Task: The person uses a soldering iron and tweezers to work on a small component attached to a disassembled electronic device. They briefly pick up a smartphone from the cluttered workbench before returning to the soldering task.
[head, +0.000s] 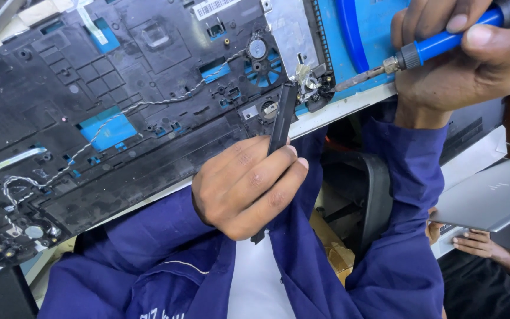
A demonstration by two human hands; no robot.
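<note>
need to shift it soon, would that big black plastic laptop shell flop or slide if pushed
The black plastic laptop shell is probably light and somewhat flexible: it looks thin, ribbed and stripped. It overhangs the white table edge, so a push may tip it. The twisted thin wire could snag.

The soldering iron runs off the top edge, and the strip's lower part hides inside the left grip.
</note>
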